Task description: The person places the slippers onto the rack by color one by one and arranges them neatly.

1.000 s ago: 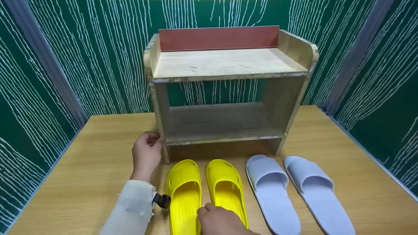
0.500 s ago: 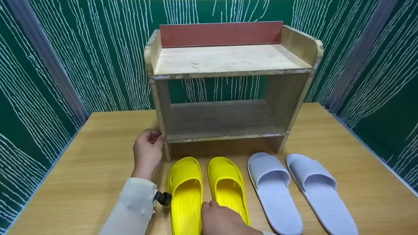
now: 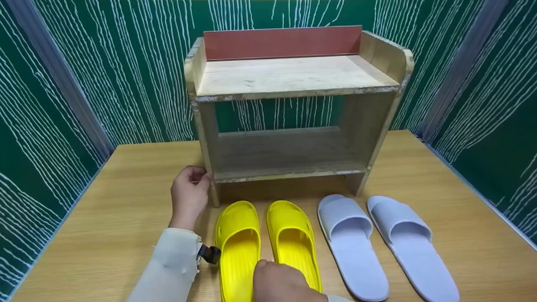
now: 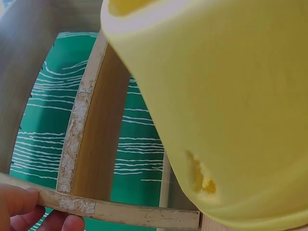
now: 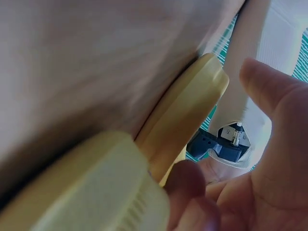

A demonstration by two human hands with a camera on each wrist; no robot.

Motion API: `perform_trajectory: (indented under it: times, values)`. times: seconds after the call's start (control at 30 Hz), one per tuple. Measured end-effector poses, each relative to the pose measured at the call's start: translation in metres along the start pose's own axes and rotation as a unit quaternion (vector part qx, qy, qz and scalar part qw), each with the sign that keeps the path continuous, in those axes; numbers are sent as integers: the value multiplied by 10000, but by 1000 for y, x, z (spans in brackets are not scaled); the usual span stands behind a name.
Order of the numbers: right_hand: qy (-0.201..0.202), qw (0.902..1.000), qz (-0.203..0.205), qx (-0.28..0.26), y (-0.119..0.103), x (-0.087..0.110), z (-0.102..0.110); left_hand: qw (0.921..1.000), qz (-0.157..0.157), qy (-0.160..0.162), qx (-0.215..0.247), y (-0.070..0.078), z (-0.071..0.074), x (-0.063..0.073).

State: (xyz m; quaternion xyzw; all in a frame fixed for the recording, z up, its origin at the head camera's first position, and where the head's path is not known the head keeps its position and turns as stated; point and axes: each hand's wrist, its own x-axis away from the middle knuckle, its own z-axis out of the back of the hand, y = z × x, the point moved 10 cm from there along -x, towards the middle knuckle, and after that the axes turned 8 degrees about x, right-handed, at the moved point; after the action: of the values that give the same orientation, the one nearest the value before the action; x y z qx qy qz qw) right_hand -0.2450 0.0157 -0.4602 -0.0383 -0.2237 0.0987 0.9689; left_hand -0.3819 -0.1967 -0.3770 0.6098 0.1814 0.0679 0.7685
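At the lower left leg of a wooden shoe rack (image 3: 289,91), my left hand (image 3: 189,197) grips the edge of the side panel; in the left wrist view its thumb (image 4: 17,198) and fingertips hold that edge from both sides. My right hand (image 3: 281,280) is low over a pair of yellow slippers, between the left slipper (image 3: 238,218) and the right slipper (image 3: 289,216). The right wrist view shows its fingertips against a yellow heel (image 5: 110,187), with the thumb stretched out apart. Whether those fingers grasp anything is hard to see.
Two pale lavender slippers (image 3: 356,256) lie side by side right of the yellow pair. Everything stands on a wood-grain table (image 3: 96,235) enclosed by green walls (image 3: 138,75) with white drip lines. A black wrist camera (image 3: 209,254) hangs beside the left yellow slipper.
My head view has shifted slightly. The left hand keeps its grip on the rack. My right hand's fingers have drawn back a little; the slippers stay in place.
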Motion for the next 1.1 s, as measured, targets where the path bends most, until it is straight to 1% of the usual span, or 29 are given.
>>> perform_trajectory:
  times: [0.07, 0.17, 0.23, 0.37, 0.47, 0.5, 0.67, 0.77, 1.1]
  values:
    - [-122, 9994, -256, -191, 2, 1, -1, 10000, 29, -14, 6, 0, 0, 0]
    - [-241, 9976, -506, -404, 3, 1, -3, 10000, 44, -4, -3, -1, 0, 0]
    - [-282, 9977, -495, -373, 2, 0, -3, 10000, 59, 0, 5, -1, 0, 0]
    - [-281, 9990, -321, -157, 0, -3, -1, 10000, 73, -3, 23, -2, 0, -1]
    - [-323, 9984, -423, -192, 0, -4, -2, 10000, 57, 13, 13, -3, -1, -1]
    - [-348, 9977, -526, -259, 1, -4, -3, 10000, 44, 22, 6, -3, 0, -1]
    - [-247, 9965, -776, -180, 0, -5, -3, 10000, -52, 44, -7, -1, -1, -1]
    - [-268, 9955, -890, -203, 0, -5, -4, 10000, -56, 25, -1, -1, -1, -1]
    - [-330, 9939, -1035, -205, -1, -5, -4, 10000, -19, -9, 29, -2, -1, -1]
